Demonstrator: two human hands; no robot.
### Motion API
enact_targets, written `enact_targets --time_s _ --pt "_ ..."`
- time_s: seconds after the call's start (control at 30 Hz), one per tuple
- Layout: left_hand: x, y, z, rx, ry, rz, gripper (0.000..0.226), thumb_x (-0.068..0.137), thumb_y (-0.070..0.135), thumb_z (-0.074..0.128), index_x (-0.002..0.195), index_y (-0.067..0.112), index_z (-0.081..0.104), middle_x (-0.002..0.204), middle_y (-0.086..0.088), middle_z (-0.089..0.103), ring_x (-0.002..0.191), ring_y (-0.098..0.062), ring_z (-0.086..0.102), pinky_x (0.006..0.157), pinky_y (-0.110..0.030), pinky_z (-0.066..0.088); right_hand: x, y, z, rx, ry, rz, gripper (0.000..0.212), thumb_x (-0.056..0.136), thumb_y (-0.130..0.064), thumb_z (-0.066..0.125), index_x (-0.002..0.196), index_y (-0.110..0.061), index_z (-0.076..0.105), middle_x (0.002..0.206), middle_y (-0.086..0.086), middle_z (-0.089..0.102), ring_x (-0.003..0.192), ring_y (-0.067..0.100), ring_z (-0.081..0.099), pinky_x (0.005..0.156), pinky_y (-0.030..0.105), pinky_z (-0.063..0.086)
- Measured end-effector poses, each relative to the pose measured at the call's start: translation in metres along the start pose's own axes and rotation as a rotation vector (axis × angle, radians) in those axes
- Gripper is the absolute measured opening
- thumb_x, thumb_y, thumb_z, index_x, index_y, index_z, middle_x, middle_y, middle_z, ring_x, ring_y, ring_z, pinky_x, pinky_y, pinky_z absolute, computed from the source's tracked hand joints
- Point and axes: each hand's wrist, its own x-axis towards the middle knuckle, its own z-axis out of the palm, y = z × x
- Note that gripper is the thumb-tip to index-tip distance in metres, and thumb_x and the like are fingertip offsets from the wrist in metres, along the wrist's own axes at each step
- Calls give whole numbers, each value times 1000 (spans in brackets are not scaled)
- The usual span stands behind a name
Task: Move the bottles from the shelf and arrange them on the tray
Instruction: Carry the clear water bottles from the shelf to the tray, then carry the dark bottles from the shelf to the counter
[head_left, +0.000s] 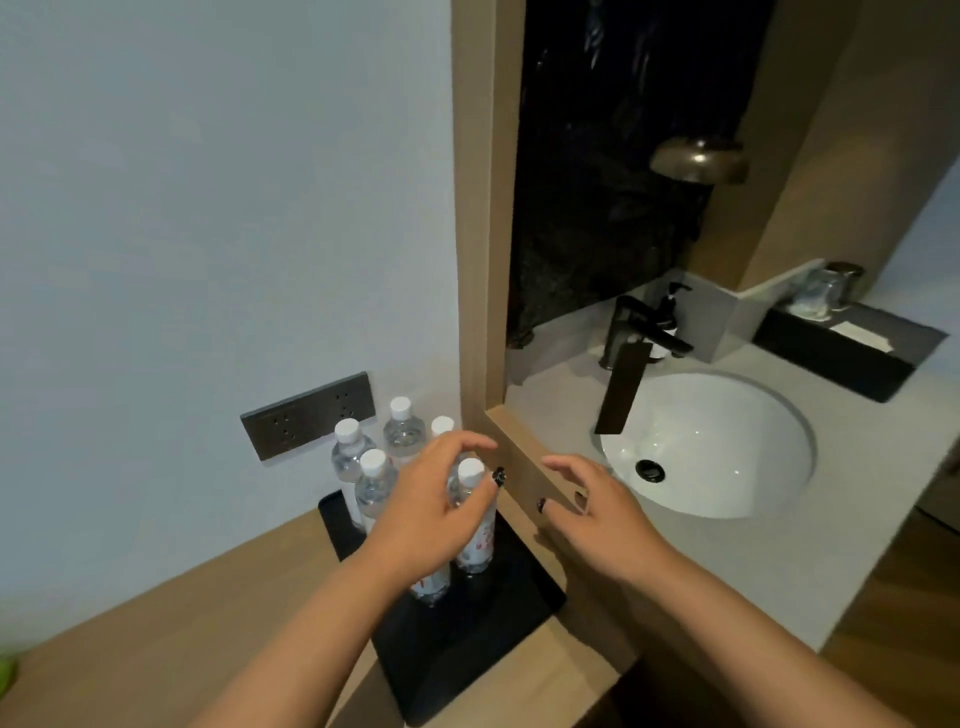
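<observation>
Where the left hand (421, 514) grips one bottle (475, 519) (label hidden), the right hand (597, 514) hovers, fingers spread

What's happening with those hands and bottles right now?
Left hand curled around front bottle. Right hand open, holding nothing. Five bottles upright on black tray. Nothing blocking.

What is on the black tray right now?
Five clear bottles with white caps stand upright on the tray, bunched at its far end. The left hand covers parts of the near ones, so any bottle behind it cannot be seen.
</observation>
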Motion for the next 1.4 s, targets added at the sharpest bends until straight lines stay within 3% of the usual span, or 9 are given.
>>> enact_targets --time_s 0.13,0.33,0.43,0.5,0.57,0.7,0.77,0.93,1.4 --pt "14 22 22 103 -173 86 29 90 32 59 119 32 55 120 17 56 107 -1 55 96 -22 45 -27 13 -37 -81 -48 27 44 91 -33 59 134 -34 45 138 -15 45 102 -1 50 76 7 36" --pt "28 71 77 163 -383 171 29 91 34 58 117 43 48 131 17 51 118 -1 48 95 -10 41 -65 41 -110 -323 43 107 49 91 -41 57 137 -33 41 147 -11 38 123 8 45 100 19 35" --pt "35 103 105 179 -433 214 32 91 38 57 122 39 49 135 17 47 114 -3 51 87 -17 50 -88 59 -152 -407 51 147 53 91 -39 57 139 -27 40 147 -6 39 132 12 40 104 20 30" --pt "38 126 126 203 -446 257 35 91 41 57 124 37 49 134 17 47 106 -3 54 81 -14 47 -105 73 -180 -439 67 191 56 91 -40 57 141 -24 38 148 -4 37 133 15 39 107 25 31" --pt "42 146 149 230 -459 285 37 90 42 58 125 33 51 132 14 49 107 -1 52 81 -11 45 -122 88 -207 -456 85 234 59 90 -40 58 142 -22 37 149 -2 36 131 17 42 108 28 34" --pt "49 188 198 318 -504 275 41 89 48 56 126 33 49 135 12 49 104 -9 58 88 -28 50 -158 123 -257 -484 101 318 65 89 -40 59 145 -17 34 150 3 35 137 21 35 111 32 31" --pt "50 209 224 324 -525 262 48 89 47 56 132 28 44 140 8 47 112 -12 57 94 -30 47 -178 142 -279 -508 112 346 67 89 -41 58 146 -15 33 150 5 35 140 22 29 113 34 30" --pt "49 256 282 376 -564 269 60 93 44 53 144 21 32 150 3 37 134 -17 41 107 -31 36 -221 179 -326 -560 148 421 61 90 -41 57 142 -15 38 144 6 41 133 23 38 107 39 40" --pt "101 345 426 441 -795 387 72 91 38 60 150 24 20 158 -1 19 139 -24 35 108 -37 39 -236 277 -415 -714 125 635 68 91 -43 56 147 -16 29 152 9 31 142 30 25 111 44 34"
